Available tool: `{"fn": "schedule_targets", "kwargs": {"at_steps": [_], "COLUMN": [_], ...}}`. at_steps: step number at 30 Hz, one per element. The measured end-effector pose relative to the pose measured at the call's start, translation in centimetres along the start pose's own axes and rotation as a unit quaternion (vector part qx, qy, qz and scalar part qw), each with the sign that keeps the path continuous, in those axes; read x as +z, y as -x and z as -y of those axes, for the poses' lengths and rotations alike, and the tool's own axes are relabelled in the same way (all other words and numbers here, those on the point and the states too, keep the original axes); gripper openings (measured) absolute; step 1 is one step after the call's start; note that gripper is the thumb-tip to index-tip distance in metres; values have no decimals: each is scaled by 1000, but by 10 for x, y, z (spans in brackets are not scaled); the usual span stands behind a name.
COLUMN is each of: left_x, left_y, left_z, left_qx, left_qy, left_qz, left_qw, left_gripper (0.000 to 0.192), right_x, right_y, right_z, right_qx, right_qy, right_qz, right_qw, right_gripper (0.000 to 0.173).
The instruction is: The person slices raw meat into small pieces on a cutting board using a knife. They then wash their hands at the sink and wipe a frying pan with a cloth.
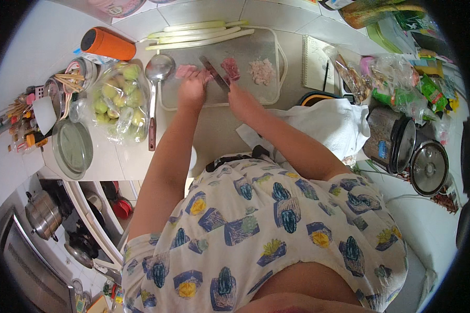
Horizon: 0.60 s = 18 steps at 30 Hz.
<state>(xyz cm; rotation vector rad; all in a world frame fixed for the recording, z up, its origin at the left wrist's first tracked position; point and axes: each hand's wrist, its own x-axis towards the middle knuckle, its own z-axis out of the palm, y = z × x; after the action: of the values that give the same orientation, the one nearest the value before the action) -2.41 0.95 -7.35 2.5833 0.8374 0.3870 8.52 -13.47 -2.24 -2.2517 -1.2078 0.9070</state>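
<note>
A translucent cutting board (219,96) lies before me. My right hand (243,102) is wrapped around the handle of a kitchen knife, and its dark blade (214,74) slants up and left across the board. Left of the blade, my left hand (192,90) presses its fingers onto a pale pink piece of raw meat (186,70). A darker red chunk of raw meat (230,69) sits just right of the blade. Farther right is a small pile of chopped pale meat (261,71). Several leek or scallion stalks (199,36) lie across the board's far edge.
A metal ladle (152,90) and a plastic bag of green fruit (121,98) lie left of the board. An orange cylinder (109,44) lies behind them. On the right are a spiral notebook (315,64), a white cloth (325,125) and bagged goods (395,88).
</note>
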Motion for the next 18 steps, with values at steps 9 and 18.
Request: {"fn": "schedule_targets", "kwargs": {"at_steps": [9,18], "left_x": [-13,-9], "left_y": [6,22], "left_z": [-22,-31], "left_qx": [47,99], "left_qy": [-5,-18], "left_qz": [-24,-65], "left_qw": [999,993], "left_gripper": [15,20], "right_x": [6,0], "right_y": [-15,-26], "right_z": [-1,7], "right_qx": [-60,-11], "right_qy": [-24,0], "right_qz": [-67,-23], "right_qw": [996,1000], "right_gripper": [18,19]}}
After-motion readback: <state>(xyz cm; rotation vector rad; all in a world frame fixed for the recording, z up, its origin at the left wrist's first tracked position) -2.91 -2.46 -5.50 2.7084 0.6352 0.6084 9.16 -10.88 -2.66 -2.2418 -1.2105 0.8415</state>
